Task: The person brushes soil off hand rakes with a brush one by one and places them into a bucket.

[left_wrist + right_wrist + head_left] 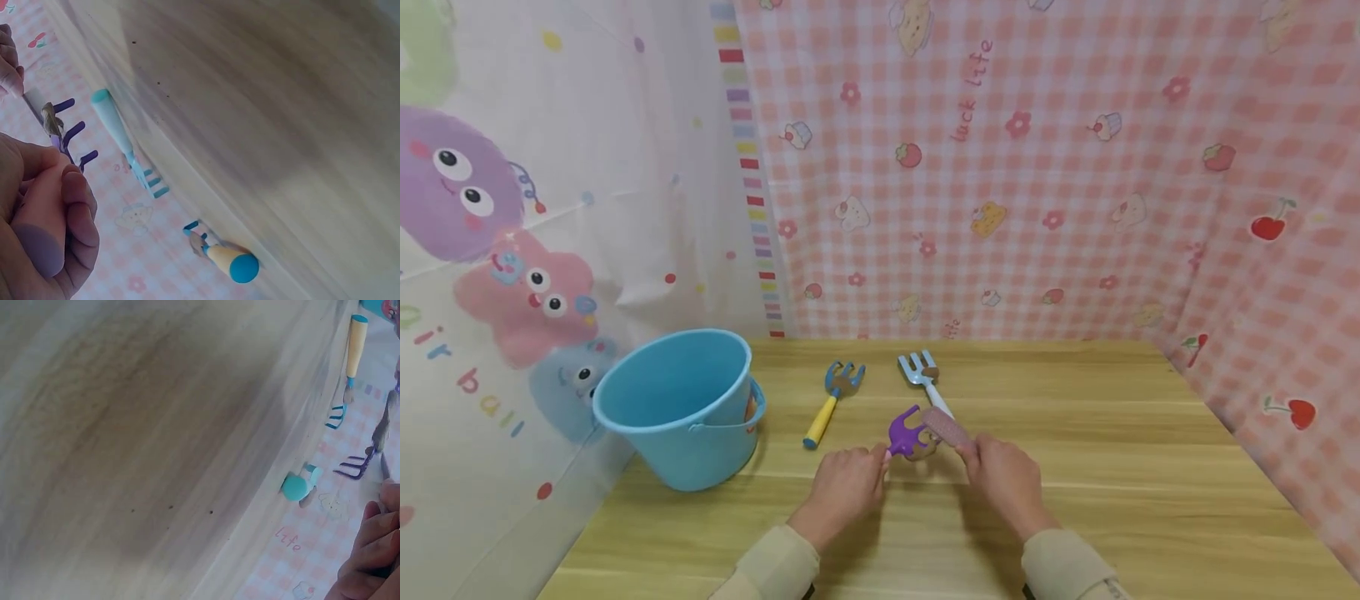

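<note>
Above the wood-grained worktop (917, 554), I see the left hand (847, 482), fingers curled round a pink-handled purple rake (902, 437), and the right hand (1006, 479) pinching a flat pinkish-grey tool (948, 427), grip hidden, which covers the handle end of a pale-blue fork (936, 400) beyond.

Under the grip: wood-grain tabletop (1150, 492) | beyond the grip: pink gingham cloth (958, 183) lettered "luck life" (I tilt my head to read it) | left of the grip: creased white sheet (647, 208), cartoon creatures (512, 325), striped edge (756, 202) | right: gingham panel (1285, 317) with cherries (1267, 229) | light: soft
</note>
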Action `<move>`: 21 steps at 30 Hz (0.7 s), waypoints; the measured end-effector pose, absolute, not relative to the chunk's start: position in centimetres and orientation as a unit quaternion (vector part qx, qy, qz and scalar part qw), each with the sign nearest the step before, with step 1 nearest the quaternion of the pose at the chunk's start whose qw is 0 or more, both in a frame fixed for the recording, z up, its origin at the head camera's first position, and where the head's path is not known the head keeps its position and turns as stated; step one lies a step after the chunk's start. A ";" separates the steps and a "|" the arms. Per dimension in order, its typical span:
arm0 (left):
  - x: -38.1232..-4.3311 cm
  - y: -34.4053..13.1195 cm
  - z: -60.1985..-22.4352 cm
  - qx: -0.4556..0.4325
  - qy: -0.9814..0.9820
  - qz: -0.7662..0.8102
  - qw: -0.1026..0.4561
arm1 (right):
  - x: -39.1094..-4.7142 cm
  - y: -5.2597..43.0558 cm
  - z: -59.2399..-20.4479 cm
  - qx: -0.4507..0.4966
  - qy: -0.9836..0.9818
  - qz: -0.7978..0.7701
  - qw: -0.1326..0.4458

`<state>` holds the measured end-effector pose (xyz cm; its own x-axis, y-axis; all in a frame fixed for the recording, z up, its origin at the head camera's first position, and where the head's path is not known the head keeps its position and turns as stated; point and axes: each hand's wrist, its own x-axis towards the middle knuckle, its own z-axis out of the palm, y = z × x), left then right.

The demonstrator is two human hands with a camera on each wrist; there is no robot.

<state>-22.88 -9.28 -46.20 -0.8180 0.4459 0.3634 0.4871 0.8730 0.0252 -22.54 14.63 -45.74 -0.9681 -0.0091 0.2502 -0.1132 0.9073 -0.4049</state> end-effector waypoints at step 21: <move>-22.3 -9.3 -45.5 -0.251 -0.948 -0.048 0.192 | -20.4 14.7 -45.9 0.049 -0.965 0.198 0.164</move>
<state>-22.32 -9.28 -45.50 -0.8002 0.4566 0.3888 0.4936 0.8697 -0.0055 -20.40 14.75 -45.90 -0.9413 -0.0303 0.3362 -0.1603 0.9166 -0.3662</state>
